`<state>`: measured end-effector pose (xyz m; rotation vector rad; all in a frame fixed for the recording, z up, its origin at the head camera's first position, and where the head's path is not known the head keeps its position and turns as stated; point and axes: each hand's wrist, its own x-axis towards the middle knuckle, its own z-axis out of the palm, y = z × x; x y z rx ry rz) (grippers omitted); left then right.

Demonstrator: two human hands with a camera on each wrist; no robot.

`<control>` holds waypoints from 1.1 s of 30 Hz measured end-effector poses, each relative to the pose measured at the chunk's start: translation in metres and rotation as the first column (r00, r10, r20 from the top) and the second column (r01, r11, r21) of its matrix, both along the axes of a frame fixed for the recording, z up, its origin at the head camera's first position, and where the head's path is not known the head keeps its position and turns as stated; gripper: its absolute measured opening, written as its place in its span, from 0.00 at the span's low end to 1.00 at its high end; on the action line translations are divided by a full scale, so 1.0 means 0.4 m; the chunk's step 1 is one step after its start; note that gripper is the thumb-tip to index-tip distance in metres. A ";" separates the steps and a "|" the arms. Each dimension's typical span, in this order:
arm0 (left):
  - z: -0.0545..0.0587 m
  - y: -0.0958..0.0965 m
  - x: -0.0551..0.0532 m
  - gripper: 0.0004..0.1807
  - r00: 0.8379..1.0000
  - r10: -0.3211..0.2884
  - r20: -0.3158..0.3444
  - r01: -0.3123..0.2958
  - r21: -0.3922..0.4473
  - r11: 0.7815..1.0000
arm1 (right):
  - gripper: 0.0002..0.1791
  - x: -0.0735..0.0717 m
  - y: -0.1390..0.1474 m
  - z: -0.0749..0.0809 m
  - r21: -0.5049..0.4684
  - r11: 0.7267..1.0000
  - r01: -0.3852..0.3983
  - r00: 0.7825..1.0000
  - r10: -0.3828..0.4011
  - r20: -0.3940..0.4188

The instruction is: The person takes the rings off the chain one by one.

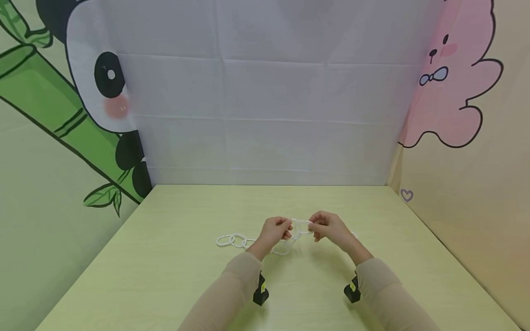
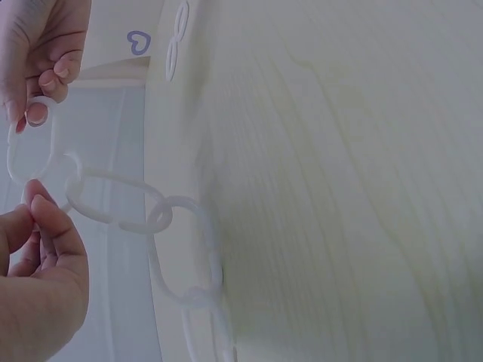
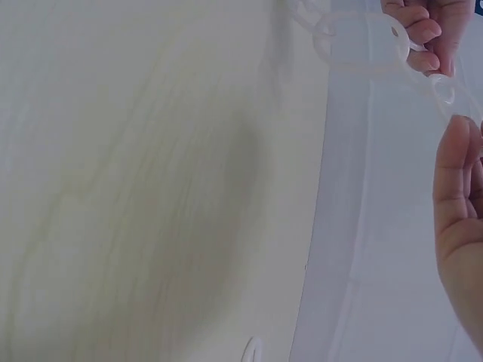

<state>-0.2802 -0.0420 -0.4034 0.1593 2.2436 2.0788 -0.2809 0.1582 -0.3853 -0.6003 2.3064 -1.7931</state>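
From the left, a chain of smooth white links, oval in shape and seemingly of plastic, lay on the bench and rose to the left hand; in the left wrist view one link showed a small slit in its side. The thumb and fingers of this hand were pressed together, pinching the chain at its raised part, but exactly how the link sat under the fingertips was hidden. Between the hands one link was held above the bench, and the right hand pinched its right end between thumb and fingers. Further right, partly behind the right wrist, more white links lay on the bench, two of them visible in the left wrist view. The bench was pale yellow, with a fine wood grain. At the left stood a wall with a painted panda and green bamboo; at the back, a whitish sheet with fold creases; at the right, a cream wall with a pink bear and a small purple heart. A wide stretch of bench lay between the chain and the left edge, the back edge ran well beyond the hands, and the right edge was well apart from the right hand.
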 end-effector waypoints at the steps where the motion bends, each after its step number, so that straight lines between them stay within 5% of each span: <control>1: -0.001 0.000 0.000 0.12 1.000 -0.001 0.001 0.001 0.000 1.000 | 0.10 -0.001 0.002 0.003 -0.006 1.000 0.006 1.000 -0.006 0.005; 7: 0.005 -0.002 0.004 0.14 1.000 -0.020 0.013 0.020 0.012 1.000 | 0.10 -0.011 0.023 0.023 -0.041 0.998 0.054 0.999 -0.054 -0.003; 17: 0.062 -0.010 0.049 0.13 0.999 -0.048 0.002 0.049 -0.008 0.999 | 0.14 -0.035 0.062 0.028 -0.078 0.989 0.123 0.992 -0.125 -0.010; 26: 0.009 -0.007 0.008 0.13 0.999 -0.036 0.011 0.035 0.014 0.999 | 0.12 -0.051 0.086 0.013 -0.069 0.981 0.181 0.983 -0.181 0.011; 33: 0.002 -0.005 0.005 0.13 1.000 -0.026 0.000 0.026 -0.008 1.000 | 0.10 -0.058 0.106 -0.002 -0.069 0.976 0.205 0.979 -0.203 0.027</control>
